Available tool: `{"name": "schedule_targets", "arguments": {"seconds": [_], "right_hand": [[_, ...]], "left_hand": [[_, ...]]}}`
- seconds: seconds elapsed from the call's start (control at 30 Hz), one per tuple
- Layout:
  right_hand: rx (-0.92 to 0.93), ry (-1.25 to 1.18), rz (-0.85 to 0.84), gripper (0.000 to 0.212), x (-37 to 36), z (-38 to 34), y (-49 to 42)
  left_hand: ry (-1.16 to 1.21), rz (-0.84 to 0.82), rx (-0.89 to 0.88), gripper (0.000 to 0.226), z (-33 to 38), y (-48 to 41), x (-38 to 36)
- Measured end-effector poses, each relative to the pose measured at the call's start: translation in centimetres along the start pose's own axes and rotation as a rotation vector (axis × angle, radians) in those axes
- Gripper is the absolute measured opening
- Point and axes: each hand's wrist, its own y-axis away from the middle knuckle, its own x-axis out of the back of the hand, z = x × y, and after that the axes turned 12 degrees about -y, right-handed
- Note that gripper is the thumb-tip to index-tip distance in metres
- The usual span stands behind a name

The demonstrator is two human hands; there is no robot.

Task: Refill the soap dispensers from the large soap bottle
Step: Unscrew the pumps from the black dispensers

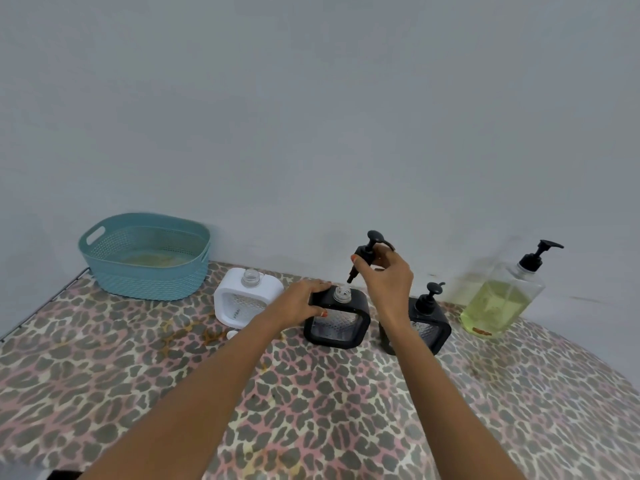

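Note:
A black square soap dispenser (337, 323) stands on the table with its clear neck uncovered. My left hand (299, 303) grips its upper left corner. Just above the neck, my right hand (384, 278) pinches a black pump head (367, 252), lifted clear of the bottle. To the left stands a white dispenser (242, 299), its neck also uncovered. A second black dispenser (427, 322) with its pump on sits to the right, partly hidden by my right forearm. The large clear soap bottle (502, 303), about half full of yellow-green liquid and with a black pump, stands at the far right.
A teal perforated basket (145, 261) sits at the back left of the leopard-print table (311, 393). A small white piece (232, 334) lies in front of the white dispenser. A plain grey wall runs close behind everything.

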Motion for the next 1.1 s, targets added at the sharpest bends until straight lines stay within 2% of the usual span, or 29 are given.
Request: {"name": "schedule_targets", "arguments": {"seconds": [0.13,0.27,0.5,0.6,0.7,0.8,0.9,1.1], "right_hand": [[0.036,-0.023,0.003,0.037,1.2,-2.8,-0.7],[-0.017,-0.071,-0.069,0.015,2.1,-4.3,-0.2],[-0.299,-0.083,-0.300,0.008,3.0,-0.8,4.4],[-0.462,-0.009,-0.298,0.025,2.7,2.9,6.4],[-0.641,-0.026,-0.290,0.012,2.1,5.8,7.9],[-0.770,-0.041,-0.275,0.014,1.5,7.1,8.8],[-0.809,0.000,-0.280,0.014,1.3,7.5,9.1],[-0.766,0.044,-0.299,0.009,1.1,7.8,9.2]], "left_hand": [[-0.003,-0.011,0.002,0.063,0.1,-0.1,0.1],[-0.007,-0.009,-0.006,0.064,0.0,-0.1,0.1],[-0.014,0.027,-0.021,0.059,-0.2,0.0,0.0],[0.001,0.028,-0.020,0.060,-0.3,0.0,-0.1],[0.026,0.021,-0.010,0.061,-0.3,-0.1,-0.1],[0.047,0.018,0.001,0.063,-0.4,-0.1,-0.2],[0.048,0.019,0.004,0.063,-0.5,-0.1,-0.3],[0.025,0.025,0.005,0.062,-0.5,-0.1,-0.4]]}}
